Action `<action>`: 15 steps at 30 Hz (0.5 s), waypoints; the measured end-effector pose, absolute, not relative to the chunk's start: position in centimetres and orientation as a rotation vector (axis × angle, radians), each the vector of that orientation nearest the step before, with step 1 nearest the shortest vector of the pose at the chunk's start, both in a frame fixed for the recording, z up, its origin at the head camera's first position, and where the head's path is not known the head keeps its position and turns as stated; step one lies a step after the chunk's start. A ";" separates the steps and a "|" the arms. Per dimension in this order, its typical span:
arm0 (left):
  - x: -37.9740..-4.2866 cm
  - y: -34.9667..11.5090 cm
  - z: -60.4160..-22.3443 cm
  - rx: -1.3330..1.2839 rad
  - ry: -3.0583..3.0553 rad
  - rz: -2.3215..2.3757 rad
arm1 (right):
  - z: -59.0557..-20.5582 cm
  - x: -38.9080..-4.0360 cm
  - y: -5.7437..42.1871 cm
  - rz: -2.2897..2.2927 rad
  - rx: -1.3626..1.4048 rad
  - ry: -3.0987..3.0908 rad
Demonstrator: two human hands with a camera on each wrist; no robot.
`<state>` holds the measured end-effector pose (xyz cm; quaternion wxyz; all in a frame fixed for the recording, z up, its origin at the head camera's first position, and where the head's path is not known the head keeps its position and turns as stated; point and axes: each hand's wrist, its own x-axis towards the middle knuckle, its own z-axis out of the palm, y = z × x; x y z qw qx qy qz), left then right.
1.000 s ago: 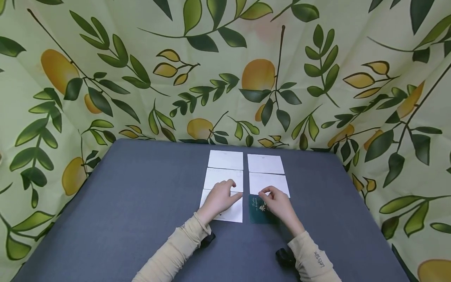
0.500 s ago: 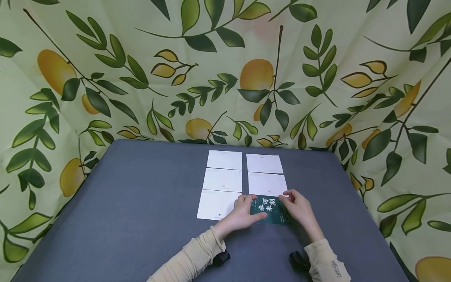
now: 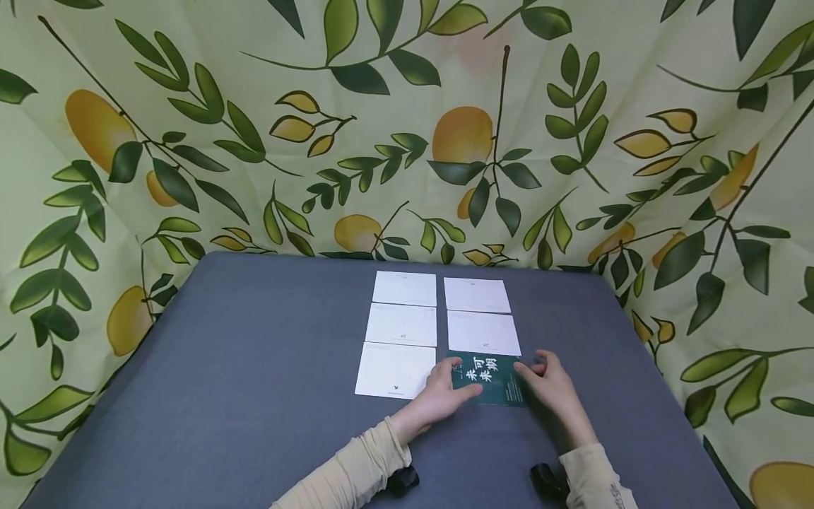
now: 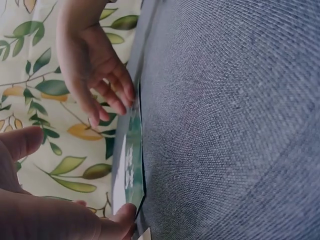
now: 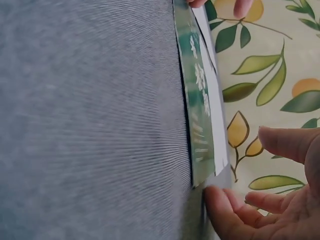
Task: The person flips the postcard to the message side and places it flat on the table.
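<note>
A dark green postcard with large white characters lies on the grey-blue cloth, in front of the right-hand column of white cards. My left hand is at its left edge. In the left wrist view a fingertip of that hand touches the card's end, while another digit is raised. My right hand is at the opposite edge, one fingertip by the card's far right corner. The right wrist view shows fingertips right beside that end and one digit extended away. Neither hand encloses the card.
Three white cards form a column at left, the nearest white card partly behind my left hand. Two more stand at right, the nearer white card just beyond the green one. A leaf-patterned curtain hangs behind the table.
Both hands have moved right; the left went from the white cards to the green postcard's left edge. The right hand uncovered the green postcard and shifted to its right edge.
</note>
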<state>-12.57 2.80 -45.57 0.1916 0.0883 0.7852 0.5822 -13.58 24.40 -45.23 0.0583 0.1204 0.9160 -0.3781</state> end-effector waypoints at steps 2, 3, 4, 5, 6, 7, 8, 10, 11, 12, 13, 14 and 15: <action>-12.6 2.8 -45.6 0.210 2.181 1.673 | -45.5 -13.5 24.4 -1.182 0.386 2.740; -12.6 2.8 -45.6 0.187 2.174 1.682 | -45.5 -13.4 24.4 -1.201 0.393 2.723; -12.6 2.8 -45.6 0.163 2.168 1.690 | -45.6 -13.4 24.4 -1.219 0.398 2.709; -12.6 2.7 -45.5 0.140 2.163 1.693 | -45.7 -13.4 24.5 -1.239 0.403 2.695; -12.6 2.7 -45.5 0.122 2.158 1.694 | -45.8 -13.3 24.5 -1.249 0.413 2.688; -12.6 2.7 -45.4 0.110 2.151 1.698 | -45.9 -13.3 24.5 -1.257 0.421 2.684; -12.6 2.7 -45.4 0.102 2.148 1.702 | -45.9 -13.3 24.4 -1.261 0.430 2.681; -12.6 2.6 -45.3 0.093 2.135 1.716 | -46.0 -13.3 24.4 -1.275 0.441 2.672; -12.6 2.6 -45.3 0.090 2.128 1.730 | -46.0 -13.3 24.4 -1.279 0.443 2.667; -12.6 2.6 -45.4 0.083 2.116 1.750 | -45.9 -13.2 24.4 -1.281 0.444 2.663; -12.6 2.5 -45.4 0.075 2.104 1.775 | -45.9 -13.2 24.4 -1.281 0.443 2.659; -12.6 2.5 -45.4 0.065 2.095 1.802 | -45.8 -13.2 24.4 -1.286 0.441 2.653; -12.7 2.5 -45.5 0.051 2.084 1.830 | -45.8 -13.2 24.4 -1.293 0.437 2.649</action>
